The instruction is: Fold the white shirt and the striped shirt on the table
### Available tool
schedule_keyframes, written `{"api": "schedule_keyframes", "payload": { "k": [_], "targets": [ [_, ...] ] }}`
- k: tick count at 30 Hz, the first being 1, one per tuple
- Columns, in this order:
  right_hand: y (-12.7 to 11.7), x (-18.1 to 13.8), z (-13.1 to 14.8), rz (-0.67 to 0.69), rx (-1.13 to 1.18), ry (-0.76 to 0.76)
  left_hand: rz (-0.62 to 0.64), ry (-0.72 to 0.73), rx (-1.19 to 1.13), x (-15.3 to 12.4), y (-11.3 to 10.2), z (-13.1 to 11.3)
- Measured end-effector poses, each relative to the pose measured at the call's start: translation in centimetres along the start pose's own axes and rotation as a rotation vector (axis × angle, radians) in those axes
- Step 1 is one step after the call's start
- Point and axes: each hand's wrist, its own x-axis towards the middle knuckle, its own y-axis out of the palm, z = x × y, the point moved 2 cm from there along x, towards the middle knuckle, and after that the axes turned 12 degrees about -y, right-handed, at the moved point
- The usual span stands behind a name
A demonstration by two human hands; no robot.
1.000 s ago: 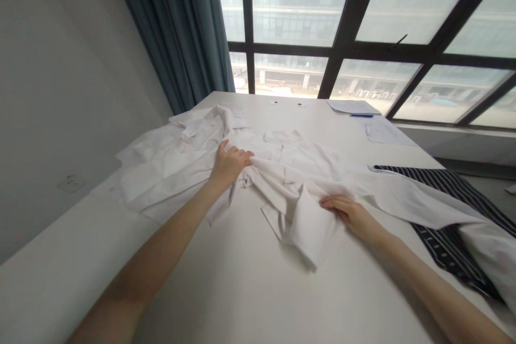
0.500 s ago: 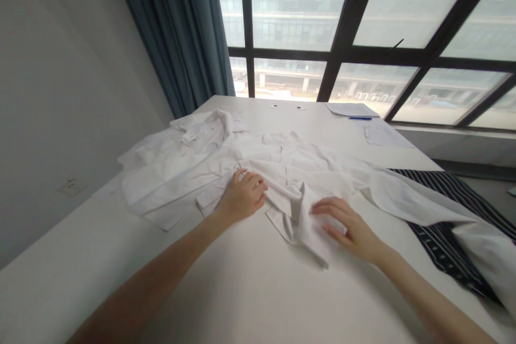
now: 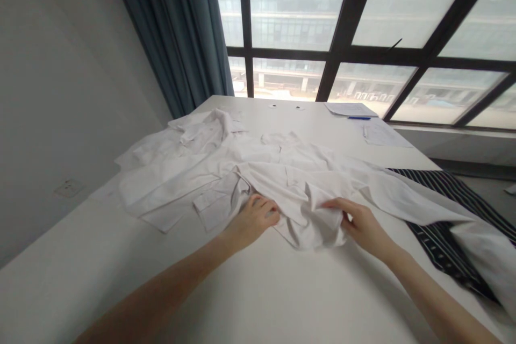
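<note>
A creased white shirt (image 3: 300, 174) lies spread on the white table (image 3: 258, 295), its collar toward the window and one long sleeve stretching off to the right. My right hand (image 3: 360, 223) pinches the near right edge of the shirt between thumb and fingers, lifting it slightly. Curled over the near edge, left of the middle, is my left hand (image 3: 256, 219), its fingers closed on the fabric; the fingertips are partly hidden. A cuff (image 3: 212, 205) of white cloth lies just left of that hand.
More white clothing (image 3: 161, 156) is heaped at the left. A black striped garment (image 3: 443, 242) lies under the sleeve at the right edge. Papers (image 3: 349, 109) and a blue pen (image 3: 358, 118) rest at the far right. Beyond stand a window and a blue curtain (image 3: 169, 27).
My left hand has moved right and nearer along the shirt edge. My right hand has shifted slightly right and closed on the fabric; the hanging corner there has been drawn up and unfolded.
</note>
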Motion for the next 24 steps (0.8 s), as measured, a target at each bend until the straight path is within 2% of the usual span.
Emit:
{"api": "schedule_keyframes", "payload": {
  "k": [5,10,14,19,21,24],
  "targets": [
    [-2.0,-0.2,-1.2,-0.36,0.188,0.263,0.026,0.025,-0.057,0.0,-0.7,-0.4],
    [-1.7,0.0,-2.1,-0.621,0.55,0.435,0.005,0.027,-0.047,0.0,-0.4,-0.3],
    [-1.7,0.1,-2.3,-0.677,0.62,0.483,-0.041,0.067,-0.042,0.0,0.2,-0.2],
    [-2.2,-0.2,-3.7,-0.7,0.528,0.469,-0.029,0.085,-0.17,0.4,0.1,-0.5],
    [-2.3,-0.4,-4.5,-0.71,0.496,0.474,-0.03,0.057,-0.285,0.4,-0.3,-0.5],
    [-2.3,-0.6,-5.4,-0.71,0.48,0.502,-0.082,-0.067,-0.499,0.2,-1.0,-0.1]
  ]
}}
